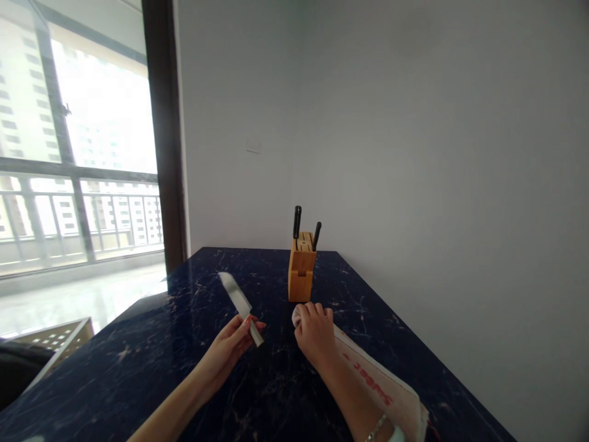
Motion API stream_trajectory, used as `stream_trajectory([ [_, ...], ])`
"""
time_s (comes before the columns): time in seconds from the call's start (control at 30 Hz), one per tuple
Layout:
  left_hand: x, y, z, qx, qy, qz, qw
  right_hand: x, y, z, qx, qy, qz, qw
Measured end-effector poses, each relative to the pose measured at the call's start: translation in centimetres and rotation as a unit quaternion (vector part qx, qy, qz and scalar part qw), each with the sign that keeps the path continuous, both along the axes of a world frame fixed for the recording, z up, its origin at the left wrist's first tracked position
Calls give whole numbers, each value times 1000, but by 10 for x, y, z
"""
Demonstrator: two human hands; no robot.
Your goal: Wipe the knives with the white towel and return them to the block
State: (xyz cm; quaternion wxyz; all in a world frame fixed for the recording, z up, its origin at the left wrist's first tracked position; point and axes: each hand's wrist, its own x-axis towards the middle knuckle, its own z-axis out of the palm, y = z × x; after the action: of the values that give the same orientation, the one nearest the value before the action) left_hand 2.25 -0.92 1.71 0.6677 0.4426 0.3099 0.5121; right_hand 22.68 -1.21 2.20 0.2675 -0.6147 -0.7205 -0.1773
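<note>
My left hand (239, 336) is closed around the handle of a kitchen knife (235, 296), whose broad blade points away and to the left above the table. My right hand (315, 331) grips the bunched end of a whitish cloth (368, 377) with red lettering. The rest of that cloth stretches under my right forearm toward the near right. Beyond both hands stands a wooden knife block (300, 276), upright, with two black-handled knives in its slots: one at the left (297, 222) and a shorter one at the right (317, 236).
The dark blue marbled table (184, 344) reaches back to grey walls, which run close along its right side. At the lower left is a chair (64, 341) with a perforated panel. A large window (105, 123) with a dark frame lies to the left.
</note>
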Motion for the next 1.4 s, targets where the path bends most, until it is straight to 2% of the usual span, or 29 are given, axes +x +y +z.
stream_trajectory([
  [0.1,-2,0,1,8,14,7,1000,4,4,-6,-15,-8,-17,1000],
  [0.23,-4,2,1,30,81,44,995,10,11,-17,-52,-35,-44,997],
  [0.37,-3,4,-3,33,117,82,989,10,10,-15,-49,-12,-48,998],
  [0.5,-1,7,-9,0,103,95,990,2,2,-3,4,43,-28,999],
  [0.6,3,8,-13,7,105,83,991,-12,-6,2,27,72,5,997],
  [0.77,10,8,-19,45,215,61,974,-37,-17,1,6,47,118,992],
  [0.93,12,9,-22,67,274,51,958,-38,-19,5,-26,31,133,990],
  [1.13,11,10,-24,83,258,63,960,-38,-20,5,-21,40,95,994],
  [1.3,10,15,-29,95,236,28,967,-50,-25,-2,-9,54,183,982],
  [1.4,9,15,-28,86,194,14,977,-50,-22,-5,-24,50,193,980],
])
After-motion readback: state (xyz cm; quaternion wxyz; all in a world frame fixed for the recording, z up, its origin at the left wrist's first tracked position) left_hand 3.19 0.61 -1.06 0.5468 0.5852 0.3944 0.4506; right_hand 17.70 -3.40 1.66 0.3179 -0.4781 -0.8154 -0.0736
